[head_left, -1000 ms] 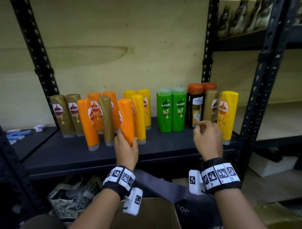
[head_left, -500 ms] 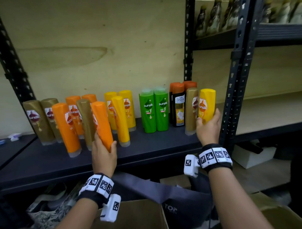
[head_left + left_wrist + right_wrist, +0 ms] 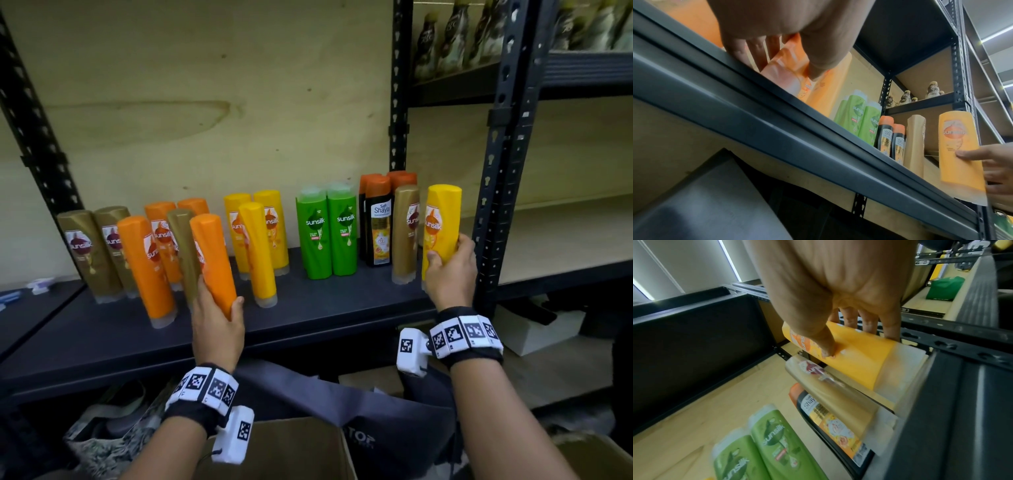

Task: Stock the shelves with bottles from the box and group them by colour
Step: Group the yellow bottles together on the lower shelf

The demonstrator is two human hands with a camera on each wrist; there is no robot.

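My left hand (image 3: pixel 215 322) grips an orange bottle (image 3: pixel 214 260); my right hand (image 3: pixel 448 270) grips a yellow bottle (image 3: pixel 440 226) (red-and-orange label). The shelf (image 3: pixel 325 305) is dark grey, the two green bottles (image 3: pixel 327 233) have white lettering, and my wristbands (image 3: pixel 464 335) carry black-and-white square markers.

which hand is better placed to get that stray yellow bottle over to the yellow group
Right. The right hand already grips the yellow bottle at the shelf's right end; the left hand holds an orange bottle.
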